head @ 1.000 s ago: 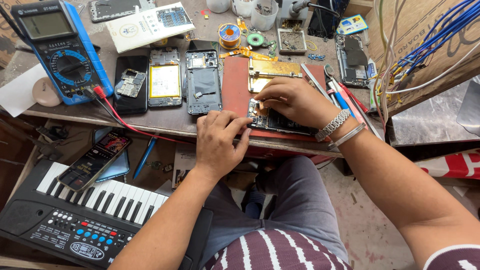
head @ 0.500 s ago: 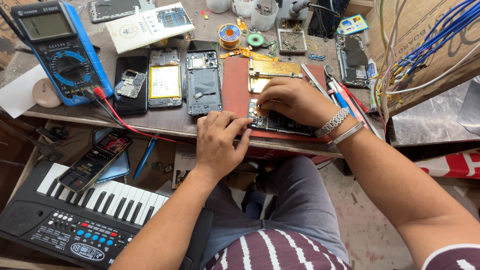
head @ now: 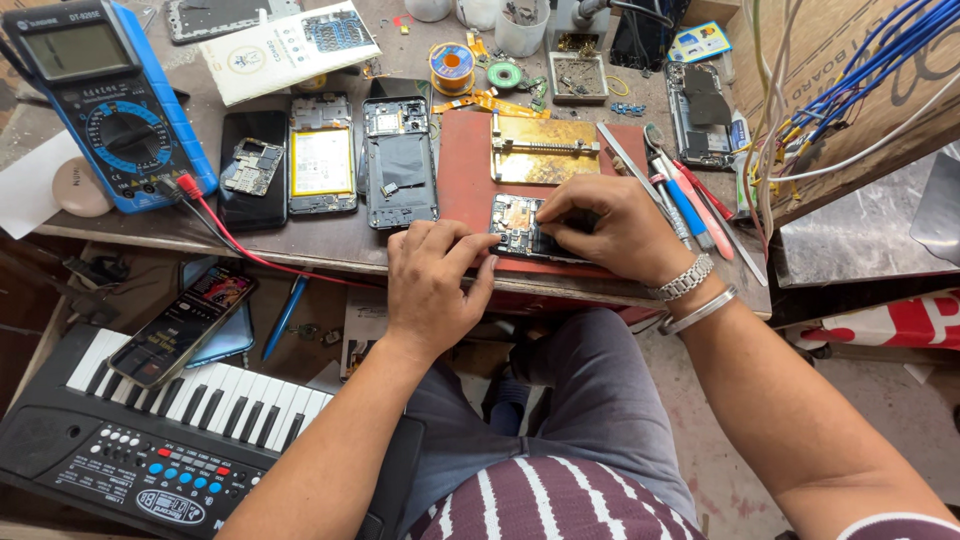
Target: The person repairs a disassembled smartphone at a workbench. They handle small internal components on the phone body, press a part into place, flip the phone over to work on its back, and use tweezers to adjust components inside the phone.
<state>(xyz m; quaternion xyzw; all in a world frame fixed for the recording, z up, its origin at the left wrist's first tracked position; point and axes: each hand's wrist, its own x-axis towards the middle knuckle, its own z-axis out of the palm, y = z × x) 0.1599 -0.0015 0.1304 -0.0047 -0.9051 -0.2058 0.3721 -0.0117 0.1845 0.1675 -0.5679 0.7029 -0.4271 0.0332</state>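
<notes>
both hands pinch an opened phone [head: 520, 228] on the red mat [head: 462, 170] at the near bench edge: left hand [head: 432, 285] steadies its left end, right hand [head: 600, 228] presses on top. too much pressure could crack its board, or it could slide off the near edge.

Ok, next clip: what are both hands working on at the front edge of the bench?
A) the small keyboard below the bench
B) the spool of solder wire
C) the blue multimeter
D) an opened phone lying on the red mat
D: the left hand and right hand both press their fingers on the opened phone, which lies on the red mat; the multimeter sits untouched far left.
</notes>
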